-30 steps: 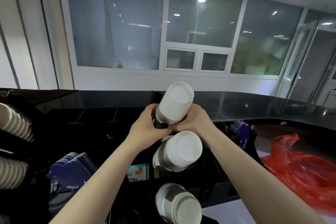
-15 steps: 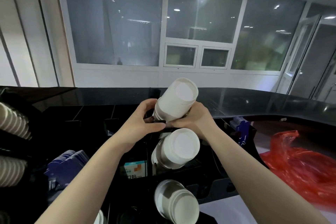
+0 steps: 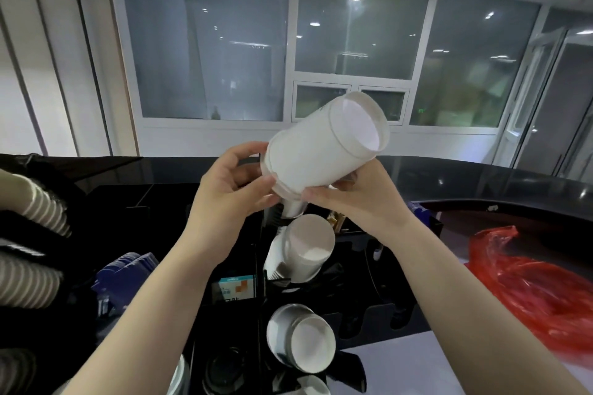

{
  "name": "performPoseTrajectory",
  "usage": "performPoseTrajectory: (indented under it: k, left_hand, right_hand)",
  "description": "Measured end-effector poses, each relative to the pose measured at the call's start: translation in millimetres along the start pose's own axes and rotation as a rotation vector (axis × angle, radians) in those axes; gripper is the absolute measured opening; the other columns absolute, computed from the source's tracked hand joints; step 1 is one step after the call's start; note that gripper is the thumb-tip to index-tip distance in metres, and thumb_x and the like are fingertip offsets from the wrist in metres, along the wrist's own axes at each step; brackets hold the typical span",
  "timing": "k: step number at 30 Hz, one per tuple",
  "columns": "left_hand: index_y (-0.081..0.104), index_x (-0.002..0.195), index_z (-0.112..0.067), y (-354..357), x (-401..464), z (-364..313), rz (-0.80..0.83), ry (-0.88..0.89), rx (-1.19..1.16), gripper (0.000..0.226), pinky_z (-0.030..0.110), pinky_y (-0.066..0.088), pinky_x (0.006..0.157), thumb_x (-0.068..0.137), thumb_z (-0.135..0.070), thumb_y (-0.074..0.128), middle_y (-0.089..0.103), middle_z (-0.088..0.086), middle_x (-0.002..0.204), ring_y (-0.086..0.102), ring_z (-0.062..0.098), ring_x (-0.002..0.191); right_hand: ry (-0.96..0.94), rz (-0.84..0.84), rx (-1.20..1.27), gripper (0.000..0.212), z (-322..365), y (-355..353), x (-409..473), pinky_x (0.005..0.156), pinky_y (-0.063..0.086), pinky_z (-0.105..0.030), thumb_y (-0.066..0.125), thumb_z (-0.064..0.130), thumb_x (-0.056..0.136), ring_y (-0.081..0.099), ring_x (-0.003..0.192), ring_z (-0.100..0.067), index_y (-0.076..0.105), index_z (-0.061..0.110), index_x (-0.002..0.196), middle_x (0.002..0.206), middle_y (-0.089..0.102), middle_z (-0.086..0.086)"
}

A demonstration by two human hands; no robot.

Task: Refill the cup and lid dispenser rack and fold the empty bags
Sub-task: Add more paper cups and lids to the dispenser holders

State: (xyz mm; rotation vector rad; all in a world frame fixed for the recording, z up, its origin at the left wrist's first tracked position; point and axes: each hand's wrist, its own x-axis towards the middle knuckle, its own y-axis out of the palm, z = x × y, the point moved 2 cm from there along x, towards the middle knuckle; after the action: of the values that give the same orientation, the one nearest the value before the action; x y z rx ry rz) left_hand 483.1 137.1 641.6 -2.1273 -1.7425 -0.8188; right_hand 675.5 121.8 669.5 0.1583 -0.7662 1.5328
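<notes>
Nearest you, two rack (image 3: 385, 317) slots already hold cups. Above them, your left hand (image 3: 231, 192) and right hand (image 3: 359, 202) both grip the white cup stack (image 3: 321, 154) (top slot unfilled). The red bag (image 3: 529, 285) lies unfolded.

Glazed partition wall (image 3: 321, 42) at twelve o'clock; ceiling lights reflected in it. Black counter (image 3: 481, 176) at three o'clock.

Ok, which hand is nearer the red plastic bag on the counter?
Right. The right hand grips the underside of the raised cup stack, on the side toward the red bag. The left hand holds the stack's base, further from the bag.
</notes>
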Motion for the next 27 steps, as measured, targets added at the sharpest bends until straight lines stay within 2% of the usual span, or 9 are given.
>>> performPoseTrajectory:
  k: [4,6,9,13,16,19,24,27]
  left_hand:
    - [0.065,0.113,-0.025,5.6,-19.6,-5.0,0.010,-0.028,-0.102,0.035,0.027,0.056,0.071,0.082,-0.009,0.064,0.071,0.008,0.091,0.069,0.020,0.086]
    - [0.065,0.113,-0.024,9.5,-31.2,-3.7,0.005,-0.042,-0.103,0.035,0.026,0.056,0.071,0.083,-0.007,0.063,0.070,0.008,0.090,0.069,0.020,0.086]
    - [0.066,0.113,-0.027,12.7,-51.7,-1.1,-0.021,-0.065,-0.061,0.036,0.025,0.055,0.070,0.081,-0.011,0.064,0.069,0.007,0.088,0.068,0.019,0.086]
    - [0.066,0.113,-0.029,13.6,-83.1,1.2,-0.001,-0.057,-0.010,0.036,0.024,0.055,0.068,0.078,-0.020,0.070,0.071,0.005,0.088,0.069,0.017,0.081]
    - [0.065,0.117,-0.027,14.4,-104.7,1.5,0.034,-0.049,0.042,0.037,0.027,0.055,0.075,0.079,-0.026,0.066,0.072,0.008,0.101,0.069,0.020,0.090]
    - [0.065,0.115,-0.030,10.0,-123.8,4.0,0.026,-0.085,0.074,0.036,0.028,0.054,0.079,0.080,-0.028,0.064,0.071,0.007,0.105,0.068,0.021,0.095]
    - [0.065,0.115,-0.026,-5.5,-147.8,9.4,-0.031,-0.181,0.138,0.029,0.024,0.054,0.081,0.090,-0.011,0.058,0.072,0.003,0.107,0.068,0.020,0.100]
    - [0.064,0.113,-0.028,-17.2,-159.2,7.6,-0.055,-0.260,0.192,0.029,0.026,0.050,0.082,0.089,-0.013,0.059,0.072,-0.004,0.107,0.067,0.013,0.102]
  right_hand:
    - [-0.068,0.010,0.208,0.057,14.1,-5.8,-25.9,0.082,0.052,-0.023,0.077,0.016,0.076,0.063,0.106,-0.009,0.052,0.007,0.127,0.116,0.066,-0.001]
    - [-0.106,-0.030,0.308,0.059,19.4,-7.2,-38.7,0.081,0.051,-0.019,0.071,0.015,0.074,0.061,0.107,-0.006,0.048,0.012,0.128,0.120,0.061,-0.001]
    - [-0.144,-0.089,0.357,0.060,19.9,-10.6,-56.6,0.081,0.051,-0.021,0.074,0.017,0.070,0.059,0.106,-0.002,0.047,0.029,0.122,0.117,0.059,0.010]
    - [-0.209,-0.070,0.417,0.075,16.6,-9.9,-83.6,0.088,0.052,-0.034,0.078,0.023,0.068,0.056,0.113,-0.012,0.041,0.028,0.132,0.124,0.055,0.009]
    - [-0.221,-0.077,0.446,0.074,14.1,-8.1,-102.8,0.087,0.050,-0.030,0.075,0.024,0.069,0.056,0.113,-0.013,0.040,0.027,0.134,0.126,0.055,0.007]
    - [-0.156,-0.101,0.424,0.069,7.7,-4.3,-122.8,0.084,0.050,-0.028,0.077,0.029,0.066,0.058,0.109,-0.012,0.045,0.031,0.127,0.121,0.056,0.008]
    - [-0.058,-0.150,0.307,0.067,-10.9,3.1,-152.5,0.077,0.052,-0.022,0.078,0.033,0.064,0.058,0.105,-0.006,0.046,0.035,0.122,0.116,0.057,0.020]
    - [0.025,-0.221,0.204,0.068,-24.7,11.5,-162.2,0.080,0.052,-0.024,0.080,0.030,0.064,0.054,0.110,-0.004,0.044,0.039,0.121,0.118,0.053,0.021]
